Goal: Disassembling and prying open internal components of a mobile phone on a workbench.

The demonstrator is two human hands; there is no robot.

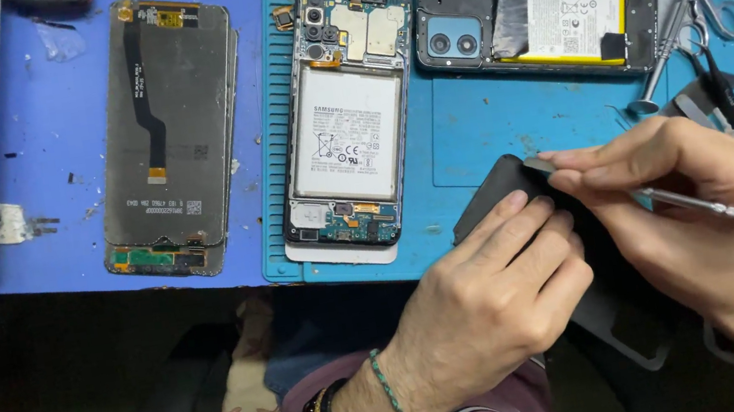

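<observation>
Lower right of frame: left hand (pixel 494 289) grips black phone cover (pixel 503 187) w/ fingers curled; right hand (pixel 673 201) pinches metal tool (pixel 731 210), tip on cover's top edge. Opened phone (pixel 345 132) sits center-top.

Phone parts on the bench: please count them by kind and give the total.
Opened phones with battery showing: 2
Loose screen panel: 1
Black phone piece held by left hand and right hand: 1
Total: 4
</observation>
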